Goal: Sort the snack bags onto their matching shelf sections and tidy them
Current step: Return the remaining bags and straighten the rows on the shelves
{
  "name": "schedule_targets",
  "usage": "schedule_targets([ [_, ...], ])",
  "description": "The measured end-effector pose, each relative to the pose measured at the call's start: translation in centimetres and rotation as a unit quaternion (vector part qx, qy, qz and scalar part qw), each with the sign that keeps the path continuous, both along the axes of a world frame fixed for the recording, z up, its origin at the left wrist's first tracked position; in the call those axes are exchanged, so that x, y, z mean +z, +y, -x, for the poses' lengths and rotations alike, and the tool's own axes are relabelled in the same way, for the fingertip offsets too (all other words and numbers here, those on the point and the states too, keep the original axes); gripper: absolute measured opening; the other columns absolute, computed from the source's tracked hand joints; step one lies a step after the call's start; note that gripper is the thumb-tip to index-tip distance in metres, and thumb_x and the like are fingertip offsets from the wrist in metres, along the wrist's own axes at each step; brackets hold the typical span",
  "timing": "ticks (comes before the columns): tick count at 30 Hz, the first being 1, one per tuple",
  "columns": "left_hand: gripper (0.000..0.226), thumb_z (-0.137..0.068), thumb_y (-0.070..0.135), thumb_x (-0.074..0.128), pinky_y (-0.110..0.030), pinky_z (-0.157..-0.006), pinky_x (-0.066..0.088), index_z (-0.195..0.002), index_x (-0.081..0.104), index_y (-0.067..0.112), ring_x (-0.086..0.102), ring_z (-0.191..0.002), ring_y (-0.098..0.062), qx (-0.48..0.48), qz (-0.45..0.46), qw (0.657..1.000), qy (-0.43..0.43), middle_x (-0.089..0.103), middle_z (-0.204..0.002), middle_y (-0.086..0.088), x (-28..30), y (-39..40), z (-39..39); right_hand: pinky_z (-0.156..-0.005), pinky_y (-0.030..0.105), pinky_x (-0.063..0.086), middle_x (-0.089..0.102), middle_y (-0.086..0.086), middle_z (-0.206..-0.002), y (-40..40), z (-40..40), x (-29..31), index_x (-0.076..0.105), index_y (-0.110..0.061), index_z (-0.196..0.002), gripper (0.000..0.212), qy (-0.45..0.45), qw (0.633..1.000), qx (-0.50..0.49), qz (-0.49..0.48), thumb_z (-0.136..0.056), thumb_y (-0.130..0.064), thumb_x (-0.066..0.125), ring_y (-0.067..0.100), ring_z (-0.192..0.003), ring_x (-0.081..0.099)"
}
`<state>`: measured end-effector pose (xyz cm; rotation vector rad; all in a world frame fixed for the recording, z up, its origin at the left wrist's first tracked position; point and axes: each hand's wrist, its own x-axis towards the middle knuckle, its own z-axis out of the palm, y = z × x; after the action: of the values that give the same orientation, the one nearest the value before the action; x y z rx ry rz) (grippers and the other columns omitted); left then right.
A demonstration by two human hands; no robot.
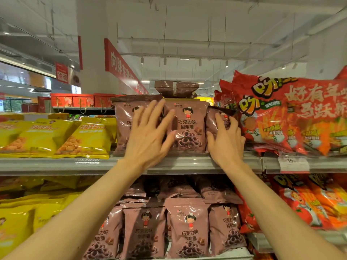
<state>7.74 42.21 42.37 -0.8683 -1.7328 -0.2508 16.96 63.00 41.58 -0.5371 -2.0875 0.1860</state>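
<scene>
Chocolate ring bags (187, 126) are stood upright on the top shelf (93, 163), between yellow and red sections. The rightmost bag (218, 122) is grasped by the right hand (224, 139), apparently for straightening; the left hand (147, 133) is spread, fingers released.

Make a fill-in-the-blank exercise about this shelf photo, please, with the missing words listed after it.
1. The left hand, fingers straight, lies against the brown bags on the ______ shelf.
2. The right hand curls round the rightmost brown bag, which stands beside the ______ bags.
3. Left of the brown bags lie ______ bags.
4. One brown bag lies ______ on top of the standing ones.

Missing words: upper; red; yellow; flat
</scene>
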Motion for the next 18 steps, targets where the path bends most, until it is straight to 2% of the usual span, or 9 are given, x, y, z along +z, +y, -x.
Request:
schedule_targets([
  [5,0.065,-0.106,0.058,0.020,-0.051,-0.129,0.007,-0.164,0.021,0.029,0.008,-0.161,-0.025,-0.002,0.075,0.997,-0.022,0.012,-0.174,-0.008,0.6,3.0,-0.6,-0.108,0.053,0.036,0.034,0.021,-0.155,-0.6,-0.1,0.1,0.035,-0.017,-0.158,0.067,0.017,0.998,-0.051,-0.031,-0.100,-0.036,0.062,0.040,-0.139,0.038],
  [9,0.065,-0.107,0.058,0.018,-0.052,-0.129,0.005,-0.166,0.011,0.031,0.001,-0.162,-0.023,0.011,0.077,0.996,-0.036,0.007,-0.175,-0.006,0.1,3.2,0.6,-0.106,0.051,0.035,0.038,0.022,-0.151,-0.4,-0.3,-0.5,0.041,-0.013,-0.154,0.067,0.034,0.996,-0.067,-0.052,-0.097,-0.038,0.065,0.040,-0.135,0.041],
  [11,0.066,-0.106,0.058,0.018,-0.054,-0.129,0.001,-0.166,0.012,0.030,0.003,-0.162,-0.023,0.011,0.070,0.997,-0.025,0.008,-0.174,-0.005,-0.2,3.4,0.9,-0.111,0.053,0.033,0.035,0.025,-0.156,-0.1,-0.4,-0.9,0.041,-0.009,-0.155,0.066,0.042,0.995,-0.048,-0.070,-0.100,-0.039,0.059,0.043,-0.140,0.038],
  [14,0.068,-0.106,0.060,0.019,-0.060,-0.126,-0.009,-0.166,0.011,0.029,0.000,-0.161,-0.023,0.033,0.055,0.998,-0.009,0.008,-0.174,-0.002,-0.4,3.6,1.2,-0.128,0.051,0.012,0.010,0.022,-0.172,0.8,-0.1,-0.9,0.025,-0.009,-0.162,0.067,0.022,0.995,0.014,-0.100,-0.107,-0.042,0.043,0.038,-0.158,0.012],
  [16,0.069,-0.105,0.062,0.017,-0.062,-0.125,-0.008,-0.166,0.006,0.031,-0.006,-0.161,-0.023,0.031,0.053,0.998,-0.024,0.002,-0.175,0.000,-0.4,3.6,1.5,-0.130,0.049,-0.001,-0.006,0.015,-0.174,1.7,0.2,-0.6,0.008,-0.015,-0.166,0.067,-0.022,0.992,0.031,-0.117,-0.109,-0.042,0.032,0.031,-0.161,-0.006],
  [18,0.068,-0.105,0.062,0.017,-0.063,-0.126,-0.006,-0.166,0.005,0.032,-0.007,-0.161,-0.022,0.024,0.052,0.998,-0.028,0.000,-0.175,0.001,-0.5,3.7,1.7,-0.130,0.049,-0.004,-0.012,0.014,-0.173,2.1,0.4,-0.5,0.001,-0.017,-0.166,0.066,-0.047,0.991,0.036,-0.118,-0.110,-0.040,0.028,0.029,-0.160,-0.012],
])
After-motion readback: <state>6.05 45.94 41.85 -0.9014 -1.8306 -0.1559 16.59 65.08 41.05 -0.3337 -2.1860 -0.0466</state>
